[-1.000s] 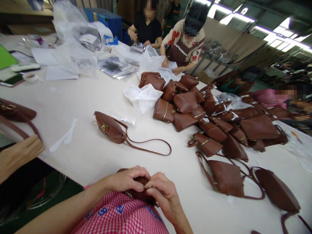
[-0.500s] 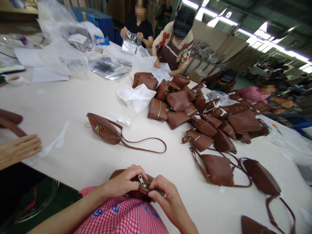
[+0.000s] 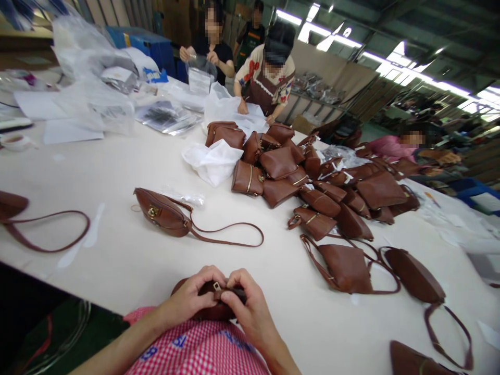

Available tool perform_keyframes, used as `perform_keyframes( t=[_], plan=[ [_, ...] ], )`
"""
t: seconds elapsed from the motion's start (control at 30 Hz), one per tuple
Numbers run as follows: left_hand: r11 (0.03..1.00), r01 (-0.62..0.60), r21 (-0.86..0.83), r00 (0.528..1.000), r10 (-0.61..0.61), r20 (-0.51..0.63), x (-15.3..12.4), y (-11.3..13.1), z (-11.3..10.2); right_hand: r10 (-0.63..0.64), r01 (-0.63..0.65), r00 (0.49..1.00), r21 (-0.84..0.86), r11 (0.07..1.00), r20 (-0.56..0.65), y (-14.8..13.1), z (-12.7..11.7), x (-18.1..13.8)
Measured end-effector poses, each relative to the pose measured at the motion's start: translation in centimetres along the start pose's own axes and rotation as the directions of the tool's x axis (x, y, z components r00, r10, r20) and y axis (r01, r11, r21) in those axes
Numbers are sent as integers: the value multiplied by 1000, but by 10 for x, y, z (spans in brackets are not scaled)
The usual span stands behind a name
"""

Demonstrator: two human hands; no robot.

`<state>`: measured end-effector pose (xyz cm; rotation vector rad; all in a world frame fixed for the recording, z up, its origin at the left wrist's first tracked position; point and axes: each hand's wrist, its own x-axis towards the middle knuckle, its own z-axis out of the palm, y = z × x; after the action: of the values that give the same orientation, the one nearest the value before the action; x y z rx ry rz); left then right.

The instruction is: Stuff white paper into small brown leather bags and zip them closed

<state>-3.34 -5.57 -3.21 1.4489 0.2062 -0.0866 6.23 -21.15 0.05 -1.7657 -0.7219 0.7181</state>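
Observation:
Close to my body, at the table's near edge, I hold a small brown leather handbag with both hands. My left hand grips its top edge from the left, thumb and fingers closed by a metal zipper pull. My right hand pinches the bag's top from the right, its thumb close to my left thumb. The bag's underside is hidden against my checked apron. Beyond my hands, a brown shoulder bag with a gold clasp lies on its side, its thin strap looped to the right.
A heap of brown handbags covers the table's right middle. A white wrapping sheet lies beside it. Clear plastic bags and papers lie at the back left. Co-workers stand at the far side, one handling white sheeting.
Another person's hand at the left has left the view, and a bag strap now shows there. My hands have drawn closer together on the handbag. The view has shifted slightly.

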Motion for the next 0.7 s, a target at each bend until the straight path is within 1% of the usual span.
perform_keyframes(
  t=[0.1, 0.17, 0.23, 0.3, 0.4, 0.5, 0.6, 0.7],
  plan=[
    [994, -108, -19, 987, 105, -119, -2, -8, 3, -5, 4, 998, -16, 1000, -64, 5, 7, 2],
    [993, -119, 8, 975, 118, -187, -3, -11, 5, 6, -8, 997, -25, 1000, -79, 9, 10, 4],
    [995, -95, 25, 971, 98, -220, -4, -11, 5, 19, -21, 998, -28, 999, -65, 13, 10, 6],
    [998, -67, -9, 974, 63, -218, -6, -11, 5, -4, 1, 999, -63, 998, -49, 17, 10, 5],
    [992, -54, -117, 984, 33, -175, -10, -11, 4, -104, 87, 992, -202, 976, -77, 24, 14, 1],
    [978, -37, -207, 988, 4, -156, -12, -13, 2, -214, 158, 969, -361, 919, -120, 31, 22, 1],
    [977, 20, -213, 971, -70, -228, -8, -15, 0, -300, 220, 950, -492, 842, -89, 32, 25, 9],
    [974, 54, -218, 943, -121, -310, -3, -12, 2, -312, 255, 950, -542, 800, -13, 26, 22, 16]
  ],
)
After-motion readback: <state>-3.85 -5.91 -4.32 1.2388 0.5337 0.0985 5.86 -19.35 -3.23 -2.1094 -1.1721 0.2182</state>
